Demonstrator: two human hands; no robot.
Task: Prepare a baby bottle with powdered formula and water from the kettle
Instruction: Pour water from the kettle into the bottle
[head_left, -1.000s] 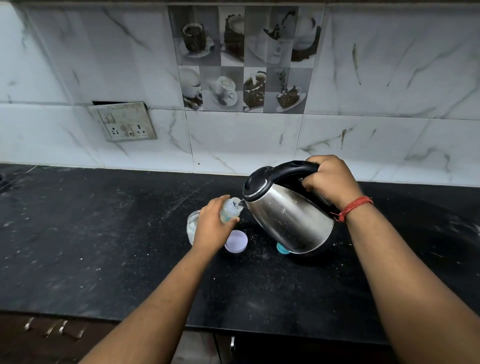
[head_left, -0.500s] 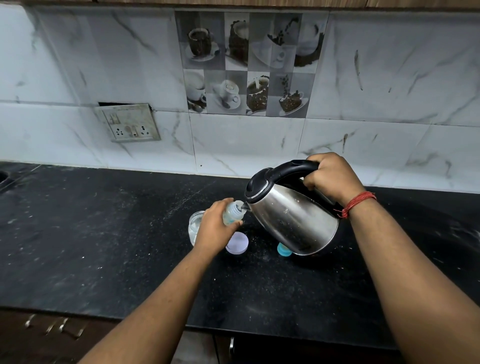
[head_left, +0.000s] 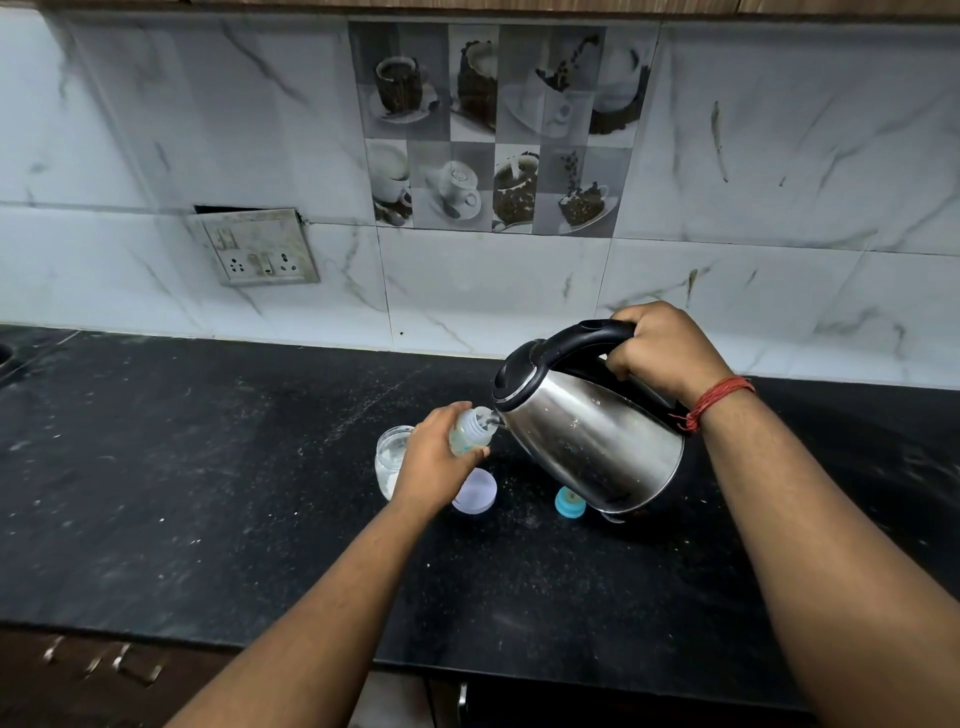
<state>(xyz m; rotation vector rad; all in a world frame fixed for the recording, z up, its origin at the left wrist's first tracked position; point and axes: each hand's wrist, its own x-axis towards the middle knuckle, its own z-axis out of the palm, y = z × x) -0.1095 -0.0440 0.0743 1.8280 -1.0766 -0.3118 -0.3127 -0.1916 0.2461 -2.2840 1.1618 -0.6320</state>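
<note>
While your right hand (head_left: 660, 348) grips the tilted kettle (head_left: 587, 431), spout at the bottle (head_left: 470, 434) your left hand (head_left: 434, 467) holds at bench centre, little has shifted since a second ago: pouring continues, blue cap (head_left: 569, 503) at five o'clock.

Steel kettle (head_left: 592, 441), black countertop (head_left: 208, 493), marbled white tiles (head_left: 156, 130)

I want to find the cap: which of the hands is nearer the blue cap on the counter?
Left hand, just left of the blue cap. Right hand is higher, on the kettle handle.
</note>
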